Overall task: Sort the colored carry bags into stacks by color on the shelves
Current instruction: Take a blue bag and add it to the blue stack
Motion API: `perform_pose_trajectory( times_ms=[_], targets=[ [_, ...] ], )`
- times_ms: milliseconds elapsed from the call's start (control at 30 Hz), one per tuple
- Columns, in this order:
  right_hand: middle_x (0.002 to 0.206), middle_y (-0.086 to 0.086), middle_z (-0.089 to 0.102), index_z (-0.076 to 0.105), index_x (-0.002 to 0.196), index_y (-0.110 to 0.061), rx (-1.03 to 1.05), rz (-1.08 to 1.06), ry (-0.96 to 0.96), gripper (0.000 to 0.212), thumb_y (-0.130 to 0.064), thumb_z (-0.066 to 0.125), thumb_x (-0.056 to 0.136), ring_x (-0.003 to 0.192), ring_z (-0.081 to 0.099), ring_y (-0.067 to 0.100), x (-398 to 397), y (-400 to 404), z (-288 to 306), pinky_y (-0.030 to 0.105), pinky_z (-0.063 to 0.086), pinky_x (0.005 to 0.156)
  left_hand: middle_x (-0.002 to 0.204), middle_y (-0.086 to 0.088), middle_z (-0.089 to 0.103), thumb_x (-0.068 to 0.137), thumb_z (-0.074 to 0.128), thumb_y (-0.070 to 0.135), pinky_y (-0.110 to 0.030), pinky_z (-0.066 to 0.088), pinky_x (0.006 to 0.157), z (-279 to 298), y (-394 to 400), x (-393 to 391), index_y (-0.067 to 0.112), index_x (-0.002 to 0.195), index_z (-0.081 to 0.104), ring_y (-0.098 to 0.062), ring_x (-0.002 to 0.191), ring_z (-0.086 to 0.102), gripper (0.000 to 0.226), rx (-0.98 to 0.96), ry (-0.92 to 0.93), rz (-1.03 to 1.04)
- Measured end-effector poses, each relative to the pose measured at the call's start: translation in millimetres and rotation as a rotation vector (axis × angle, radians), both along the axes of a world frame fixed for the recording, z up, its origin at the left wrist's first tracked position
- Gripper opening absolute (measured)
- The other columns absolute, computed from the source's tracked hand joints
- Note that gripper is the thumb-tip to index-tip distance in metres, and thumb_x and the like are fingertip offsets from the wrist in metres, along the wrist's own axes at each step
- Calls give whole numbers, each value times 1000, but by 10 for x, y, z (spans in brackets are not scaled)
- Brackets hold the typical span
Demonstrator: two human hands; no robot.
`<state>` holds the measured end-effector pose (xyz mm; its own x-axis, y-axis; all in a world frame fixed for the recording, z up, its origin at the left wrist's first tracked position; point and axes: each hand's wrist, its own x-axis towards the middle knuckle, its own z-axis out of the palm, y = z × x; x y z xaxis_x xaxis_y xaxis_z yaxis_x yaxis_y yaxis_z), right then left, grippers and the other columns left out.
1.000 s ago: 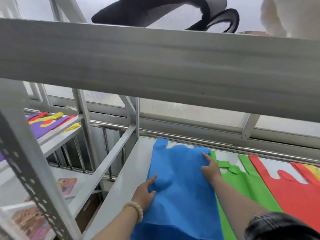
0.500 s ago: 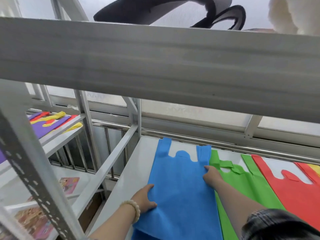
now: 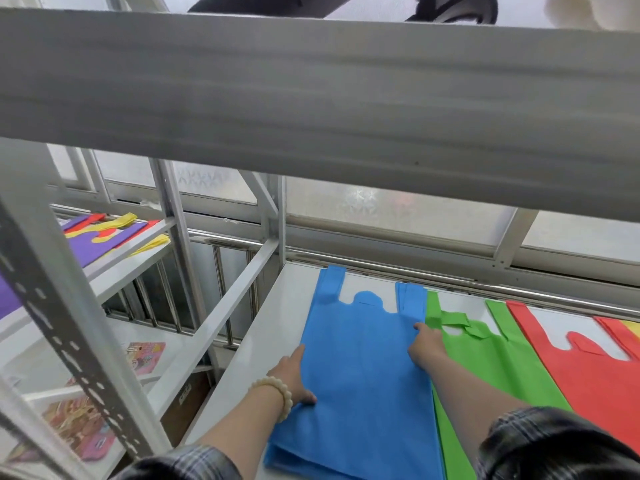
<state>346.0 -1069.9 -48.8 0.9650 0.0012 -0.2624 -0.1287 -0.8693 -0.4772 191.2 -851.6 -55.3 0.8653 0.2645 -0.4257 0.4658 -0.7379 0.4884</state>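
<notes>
Blue bag (image 3: 363,375) lay flat at the left end of the shelf (image 3: 273,323), just beside the green bags (image 3: 485,368), its handles now spread toward the window where a second earlier they were bunched. Left hand (image 3: 294,379) pressed its left edge with straight fingers; right hand (image 3: 426,348) pressed its right edge, gripping nothing. The blue stack looked squared.
</notes>
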Motion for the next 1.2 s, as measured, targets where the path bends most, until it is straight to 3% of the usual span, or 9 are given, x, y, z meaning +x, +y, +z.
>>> perform_pose_trajectory(
  times_ms=[100,200,333,433,600,767,967,1133,1200],
  targets=[
    [143,16,27,32,145,-12,24,23,-31,53,3,32,94,88,47,28,-22,6,-15,34,47,76,149,-3,30,77,73,33,-34,34,111,-12,-24,-2,27,149,2,-25,134,39,102,10,12,-4],
    [142,17,31,35,145,-10,27,11,-43,53,4,34,93,109,52,33,-38,-8,-23,34,46,86,150,-3,29,76,74,34,-35,33,112,-40,-17,-2,26,149,2,-25,135,37,103,20,22,5],
    [144,15,29,35,144,-11,30,2,-47,54,3,36,92,114,48,32,-85,-38,-8,35,44,92,148,-6,26,75,74,37,-36,37,109,-26,-38,-15,27,149,5,-27,132,40,102,55,37,24],
    [147,12,29,37,143,-14,-15,9,-100,54,-1,43,91,129,39,31,-120,-51,30,35,42,101,144,-7,23,74,72,44,-36,36,109,43,-73,-36,25,148,6,-28,130,38,102,131,7,54],
    [136,11,45,47,135,-13,180,211,-107,48,-9,57,88,119,52,24,-230,187,211,31,42,97,143,-6,27,79,70,39,-35,34,110,217,-45,-106,22,148,12,-25,131,36,92,-9,-178,205],
    [126,8,53,45,135,-16,241,378,-10,51,-20,64,87,94,52,18,-526,508,416,28,43,75,125,-5,45,78,74,27,-29,45,98,399,113,-405,21,141,32,-21,111,54,76,-251,-305,268],
    [121,4,51,38,140,-18,146,508,163,66,-28,69,83,98,51,18,-1163,958,586,27,47,79,114,3,50,79,72,28,-24,52,70,547,466,-1059,25,139,32,-18,100,57,73,-379,-199,166],
    [130,7,49,36,138,-20,43,480,312,70,-29,72,80,118,53,24,-2031,1302,481,38,49,86,105,3,57,77,74,23,-28,55,70,473,1046,-1996,16,138,35,-15,98,57,74,-367,-78,113],
    [107,6,57,51,125,-10,-41,513,338,54,-28,73,80,99,59,18,-2400,1440,466,31,51,74,102,2,61,75,76,23,-29,55,73,466,1367,-2416,12,136,38,-15,95,57,72,-330,-16,113]
  ],
)
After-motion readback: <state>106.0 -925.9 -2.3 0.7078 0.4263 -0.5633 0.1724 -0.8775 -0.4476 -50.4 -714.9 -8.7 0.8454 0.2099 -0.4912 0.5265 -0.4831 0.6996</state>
